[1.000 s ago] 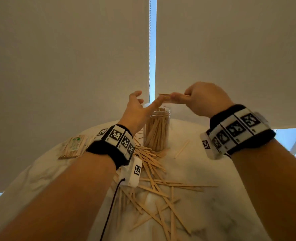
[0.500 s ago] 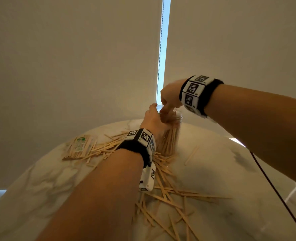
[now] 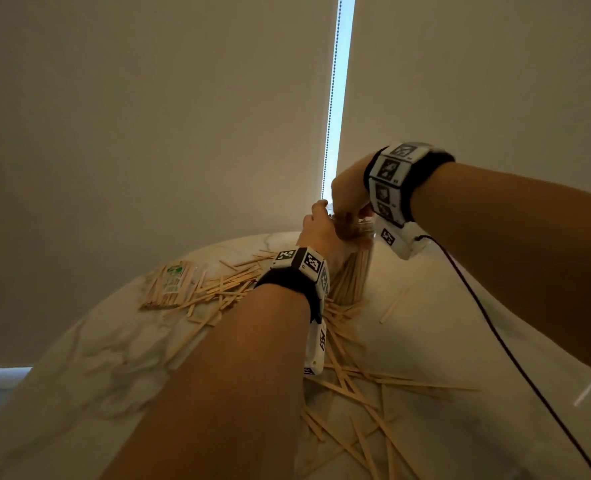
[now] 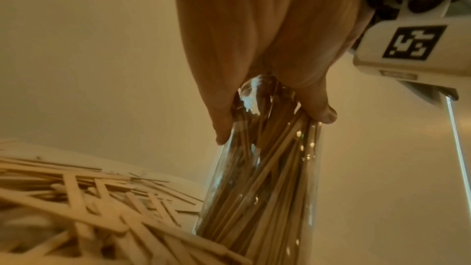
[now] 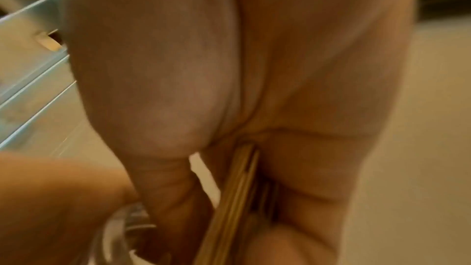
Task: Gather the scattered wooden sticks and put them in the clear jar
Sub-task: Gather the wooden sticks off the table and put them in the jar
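- Left hand (image 3: 316,233) wrapped round the upper part of the clear jar (image 3: 351,271), fingers (image 4: 316,106) and thumb curled against the glass just under the rim, seen close in the left wrist view (image 4: 257,178).
- Jar upright on the marble counter (image 3: 495,427), near its far edge, packed with wooden sticks standing on end and leaning inside.
- Right hand (image 3: 347,194) directly above the jar mouth, wrist bent downward, pinching a small bundle of sticks (image 5: 237,184) between thumb and curled fingers.
- Bundle pointing down toward the jar opening; lower ends hidden behind the fingers, so depth inside the jar cannot be told.
- Part of the left hand (image 5: 51,198) visible at lower left of the right wrist view, just beside the glass rim (image 5: 130,221).
- Scattered wooden sticks (image 3: 353,386) lying loose on the counter: a crisscrossed heap in front of the jar and under the left forearm, more fanned to the left of the jar.
- One lone stick (image 3: 393,306) lying apart, to the right of the jar.
- A wrapped packet of sticks (image 3: 169,285) with a green label at the far left of the counter, touching the loose pile.
- Marker-patterned bands on both wrists; a dark cable (image 3: 502,344) trailing from the right wrist across the counter.
- Pale roller blinds (image 3: 148,133) behind, a bright gap with a bead chain (image 3: 330,98) between them.
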